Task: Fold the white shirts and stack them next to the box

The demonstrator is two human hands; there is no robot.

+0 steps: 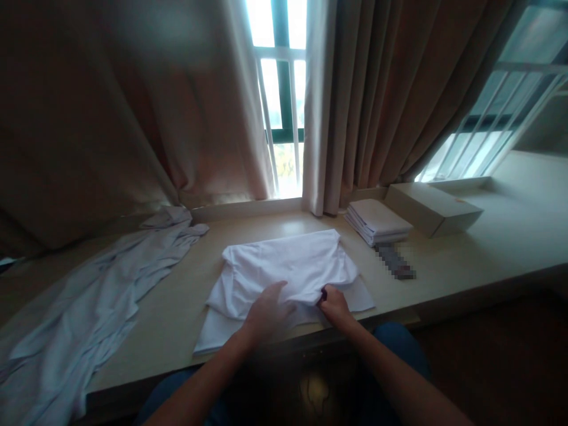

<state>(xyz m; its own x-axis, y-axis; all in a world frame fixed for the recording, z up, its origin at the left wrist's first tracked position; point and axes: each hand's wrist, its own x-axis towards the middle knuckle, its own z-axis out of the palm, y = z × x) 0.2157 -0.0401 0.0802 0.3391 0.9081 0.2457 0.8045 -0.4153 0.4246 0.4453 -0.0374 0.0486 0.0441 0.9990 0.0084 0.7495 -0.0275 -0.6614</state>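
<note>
A white garment (288, 266) lies partly folded on a pale wooden ledge (177, 307) under a window. My left hand (266, 313) rests flat on its near part, fingers stretched forward. Just to the right, my right hand (333, 306) is closed in a pinch on the garment's folded edge. Both forearms reach in from the bottom of the view.
A heap of unfolded pale cloth (89, 313) sprawls over the ledge's left end. A stack of folded white cloths (377, 220) and a flat cardboard box (432, 207) sit at the right, with a small dark object (394, 261) in front. Curtains (368, 100) hang behind.
</note>
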